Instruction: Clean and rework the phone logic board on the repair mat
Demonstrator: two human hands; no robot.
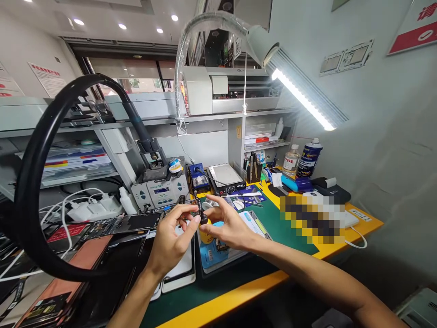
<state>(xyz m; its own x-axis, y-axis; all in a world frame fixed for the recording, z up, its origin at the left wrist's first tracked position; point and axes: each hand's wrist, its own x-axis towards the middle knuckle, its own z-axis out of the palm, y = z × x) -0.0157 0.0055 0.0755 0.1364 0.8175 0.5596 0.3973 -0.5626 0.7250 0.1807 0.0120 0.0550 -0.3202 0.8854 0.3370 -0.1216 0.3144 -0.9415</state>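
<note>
My left hand [174, 234] is closed in a pinch, its thumb and fingertips meeting beside a small black knob-like part [204, 218]. What lies between those fingertips is too small to make out. From the other side, my right hand [227, 223] grips the black part between thumb and fingers, its index finger raised. Just below stands a yellow container [206, 237], partly covered by my right thumb; whether the black part touches it I cannot tell. A blue mat-like pad [213, 259] lies under both hands, with a white-framed tablet panel [180, 269] to its left.
A thick black hose [29, 182] arches over phone parts on the left. Behind stand a rework station [160, 193], a blue soldering unit [199, 178] and a tool holder [253, 171]. A lit lamp [303, 95] hangs above. Bottles [291, 160] and a spray can [309, 158] stand right.
</note>
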